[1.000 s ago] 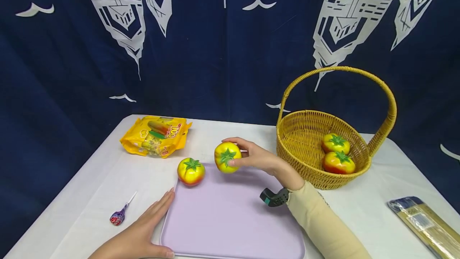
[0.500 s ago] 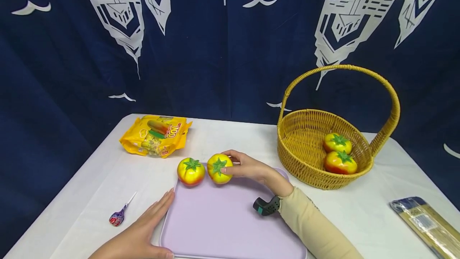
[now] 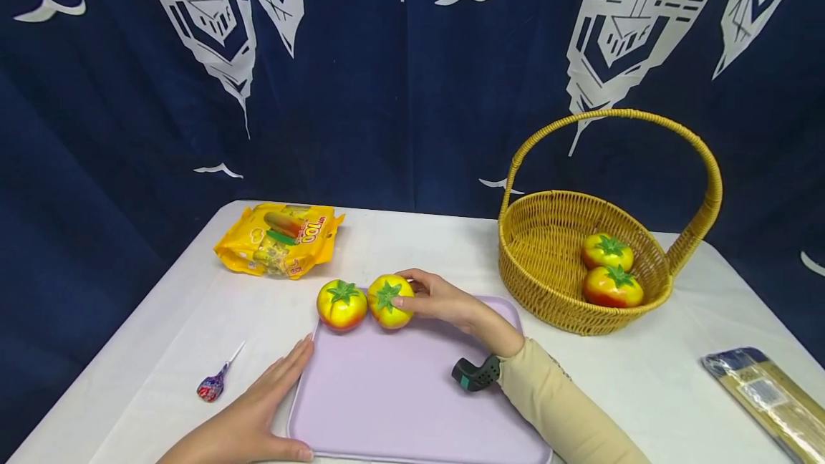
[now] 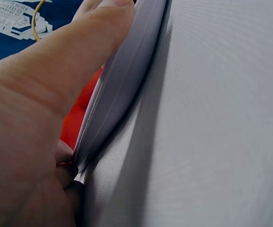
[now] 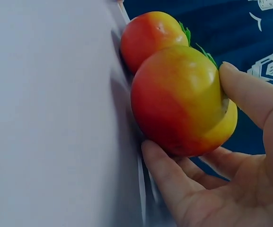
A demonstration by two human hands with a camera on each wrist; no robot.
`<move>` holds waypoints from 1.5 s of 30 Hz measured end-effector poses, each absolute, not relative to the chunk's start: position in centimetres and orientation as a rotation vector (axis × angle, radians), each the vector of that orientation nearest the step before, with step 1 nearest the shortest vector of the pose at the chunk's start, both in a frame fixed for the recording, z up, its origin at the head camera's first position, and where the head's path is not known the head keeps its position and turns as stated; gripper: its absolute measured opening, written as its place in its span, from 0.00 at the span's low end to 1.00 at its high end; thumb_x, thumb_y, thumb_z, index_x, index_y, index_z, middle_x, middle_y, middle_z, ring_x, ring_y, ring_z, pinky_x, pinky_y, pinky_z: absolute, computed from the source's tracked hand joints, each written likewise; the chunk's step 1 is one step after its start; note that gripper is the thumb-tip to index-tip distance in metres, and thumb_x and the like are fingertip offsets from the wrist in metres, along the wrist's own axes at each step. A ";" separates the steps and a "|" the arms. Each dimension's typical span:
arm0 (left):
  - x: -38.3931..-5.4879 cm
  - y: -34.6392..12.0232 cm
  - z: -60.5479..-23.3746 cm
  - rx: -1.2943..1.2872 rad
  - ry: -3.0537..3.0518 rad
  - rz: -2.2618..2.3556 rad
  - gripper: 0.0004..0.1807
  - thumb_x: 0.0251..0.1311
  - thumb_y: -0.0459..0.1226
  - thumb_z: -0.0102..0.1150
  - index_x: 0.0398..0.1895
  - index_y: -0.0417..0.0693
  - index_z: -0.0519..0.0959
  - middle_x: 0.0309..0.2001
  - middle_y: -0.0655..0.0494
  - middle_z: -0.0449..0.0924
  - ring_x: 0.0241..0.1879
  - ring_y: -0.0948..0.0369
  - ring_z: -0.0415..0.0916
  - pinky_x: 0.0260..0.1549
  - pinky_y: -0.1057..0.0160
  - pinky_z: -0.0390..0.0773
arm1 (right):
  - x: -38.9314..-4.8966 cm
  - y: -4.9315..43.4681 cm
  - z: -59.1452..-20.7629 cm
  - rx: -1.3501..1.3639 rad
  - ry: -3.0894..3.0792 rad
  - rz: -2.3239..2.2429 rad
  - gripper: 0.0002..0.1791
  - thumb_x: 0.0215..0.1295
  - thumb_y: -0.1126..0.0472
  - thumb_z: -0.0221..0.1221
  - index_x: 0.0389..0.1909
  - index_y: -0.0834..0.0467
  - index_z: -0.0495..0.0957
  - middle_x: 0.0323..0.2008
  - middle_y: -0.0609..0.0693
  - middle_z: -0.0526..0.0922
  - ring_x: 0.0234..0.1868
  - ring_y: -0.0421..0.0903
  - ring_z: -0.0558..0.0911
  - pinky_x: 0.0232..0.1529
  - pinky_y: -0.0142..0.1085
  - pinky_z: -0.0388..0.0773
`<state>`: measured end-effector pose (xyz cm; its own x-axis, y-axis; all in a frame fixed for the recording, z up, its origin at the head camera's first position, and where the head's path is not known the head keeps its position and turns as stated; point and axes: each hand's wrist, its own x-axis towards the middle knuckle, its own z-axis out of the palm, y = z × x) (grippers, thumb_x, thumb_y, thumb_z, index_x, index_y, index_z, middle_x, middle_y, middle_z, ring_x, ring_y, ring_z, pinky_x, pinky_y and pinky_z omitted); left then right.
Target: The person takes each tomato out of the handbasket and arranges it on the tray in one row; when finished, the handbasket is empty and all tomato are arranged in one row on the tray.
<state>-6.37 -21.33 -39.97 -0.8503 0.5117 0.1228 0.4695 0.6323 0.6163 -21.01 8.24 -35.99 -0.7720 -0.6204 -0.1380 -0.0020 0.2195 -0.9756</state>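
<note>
My right hand [image 3: 445, 303] holds a yellow-red tomato [image 3: 382, 304] with a green leafy top, thumb on one side and fingers on the other. The held tomato [image 5: 183, 101] is at the far edge of the lilac tray [image 3: 412, 392], beside a second tomato [image 3: 341, 308] at the tray's far left corner. My left hand [image 3: 248, 410] lies along the tray's left edge, fingers straight and thumb spread toward the near corner. In the left wrist view, the left thumb [image 4: 74, 52] is near the tray's rim [image 4: 119, 90].
At the back right stands a wicker basket [image 3: 515, 271] with a tall handle, holding two tomatoes [image 3: 611, 274]. A yellow snack bag [image 3: 280, 238] lies at the back left, a lollipop [image 3: 213, 384] left of my left hand. A clear-wrapped flat package [image 3: 767, 396] lies at right.
My right hand has lowered the tomato and moved it left toward the other one on the tray. The left hand has stayed in place. The head view has tilted slightly.
</note>
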 end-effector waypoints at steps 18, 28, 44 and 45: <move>-6.4 -21.2 -40.0 0.830 2.778 1.023 0.65 0.37 0.62 0.68 0.74 0.44 0.44 0.72 0.40 0.42 0.66 0.38 0.46 0.54 0.36 0.51 | -20.5 8.4 -35.9 -0.633 2.315 -1.479 0.24 0.61 0.59 0.62 0.55 0.65 0.72 0.41 0.56 0.75 0.35 0.46 0.77 0.35 0.37 0.79; -6.5 -21.3 -40.2 0.862 2.806 0.999 0.64 0.38 0.62 0.67 0.74 0.45 0.44 0.72 0.43 0.43 0.66 0.41 0.46 0.54 0.39 0.52 | -20.9 8.6 -36.0 -0.596 2.258 -1.525 0.23 0.63 0.59 0.60 0.57 0.66 0.71 0.44 0.58 0.72 0.36 0.48 0.78 0.35 0.40 0.81; -6.5 -21.2 -39.9 0.800 2.744 1.038 0.64 0.38 0.62 0.68 0.74 0.45 0.43 0.72 0.39 0.42 0.66 0.37 0.45 0.54 0.35 0.51 | -21.3 9.7 -35.5 -0.651 2.214 -1.489 0.22 0.67 0.61 0.55 0.58 0.67 0.68 0.41 0.59 0.76 0.37 0.53 0.80 0.36 0.43 0.81; -6.5 -21.2 -40.0 0.794 2.735 1.051 0.64 0.38 0.62 0.68 0.74 0.44 0.44 0.71 0.38 0.42 0.66 0.37 0.44 0.54 0.34 0.51 | -21.3 9.7 -35.4 -0.652 2.214 -1.490 0.22 0.66 0.61 0.55 0.58 0.68 0.68 0.41 0.59 0.76 0.38 0.54 0.81 0.36 0.44 0.80</move>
<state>-6.50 -21.22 -39.96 -0.8579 0.5065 0.0859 0.4337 0.6244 0.6497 -21.32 9.74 -35.38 -0.8147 -0.5766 -0.0622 -0.1594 0.3258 -0.9319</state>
